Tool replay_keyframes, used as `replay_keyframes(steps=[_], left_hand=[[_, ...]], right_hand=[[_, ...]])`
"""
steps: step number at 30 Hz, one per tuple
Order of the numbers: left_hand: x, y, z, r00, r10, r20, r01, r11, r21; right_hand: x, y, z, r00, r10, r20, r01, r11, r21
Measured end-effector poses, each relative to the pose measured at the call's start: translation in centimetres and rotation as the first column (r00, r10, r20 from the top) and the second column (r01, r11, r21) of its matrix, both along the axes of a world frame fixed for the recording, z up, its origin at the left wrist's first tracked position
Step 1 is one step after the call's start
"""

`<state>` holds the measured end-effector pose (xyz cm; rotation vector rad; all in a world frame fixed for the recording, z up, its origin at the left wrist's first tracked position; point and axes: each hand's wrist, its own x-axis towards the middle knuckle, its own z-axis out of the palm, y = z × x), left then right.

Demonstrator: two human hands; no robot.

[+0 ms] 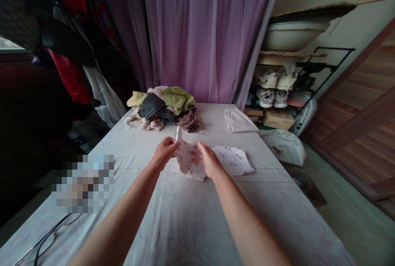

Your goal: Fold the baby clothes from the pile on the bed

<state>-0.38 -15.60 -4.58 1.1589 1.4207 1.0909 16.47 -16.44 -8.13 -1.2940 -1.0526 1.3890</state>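
Floral cloth (228,159) on pale sheet (173,216), nearer camera than heaped clothes (168,107). Steady hold at raised end, gentle flat pressure should keep fabric smooth. Left hand (166,150): fingers closed, pinching raised end. Right hand (210,161): fingers loosely spread, touching cloth, no firm grip visible.

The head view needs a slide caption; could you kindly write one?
Left hand pinching and right hand touching a flower-printed white cloth, with a clothes heap and purple curtain beyond.
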Motion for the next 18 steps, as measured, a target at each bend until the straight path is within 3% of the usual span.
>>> replay_keyframes(steps=[3, 6, 9, 11, 13, 15, 18], left_hand=[[3.4, -0.1, 1.2, 0.992, -0.102, 0.078, 0.103, 0.995, -0.006], [6.3, -0.3, 1.6, 0.950, -0.266, 0.162, 0.273, 0.962, -0.021], [7.8, 0.0, 1.4, 0.892, -0.379, 0.247, 0.389, 0.921, 0.007], [7.7, 0.4, 0.8, 0.889, -0.368, 0.272, 0.373, 0.927, 0.037], [6.9, 0.9, -0.2, 0.926, -0.313, 0.212, 0.307, 0.950, 0.062], [6.0, 1.1, -1.5, 0.967, -0.251, 0.052, 0.245, 0.965, 0.098], [5.3, 0.7, -3.8, 0.933, -0.257, -0.251, 0.300, 0.942, 0.149]], right_hand=[[0.9, 1.1, 2.6, 0.986, 0.035, -0.162, -0.056, 0.990, -0.130], [2.3, 1.4, 3.7, 0.966, 0.081, -0.246, -0.111, 0.988, -0.109], [4.2, 1.4, 3.4, 0.966, -0.007, -0.260, -0.015, 0.996, -0.084], [5.8, 1.5, 3.0, 0.969, -0.087, -0.231, 0.063, 0.992, -0.112], [7.6, 1.6, 2.5, 0.975, -0.121, -0.186, 0.097, 0.986, -0.136], [9.6, 1.7, 1.9, 0.984, -0.120, -0.129, 0.101, 0.985, -0.140], [12.5, 1.7, 0.6, 0.994, -0.108, -0.011, 0.106, 0.990, -0.088]])
